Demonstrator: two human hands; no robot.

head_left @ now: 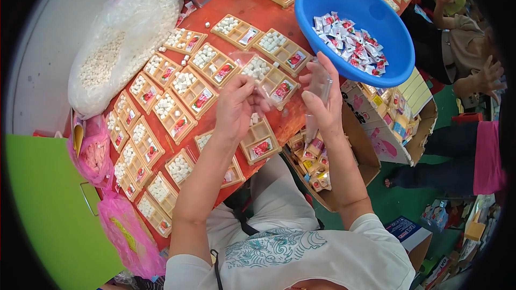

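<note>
Over the front part of the red table, my left hand is closed, its fingers pinching the edge of a thin clear plastic film. That film overlaps a small wooden compartment tray with white cubes and a red-printed packet. To the right, my right hand is wrapped round several clear plastic bags, whose lower ends hang below the palm. Just below my left hand lies another wooden tray, with cubes and a packet in its compartments.
Several similar trays cover the red table. A large clear bag of white cubes stands at the left. A blue basin holds small packets. Cartons with filled packages stand at the right, near other people.
</note>
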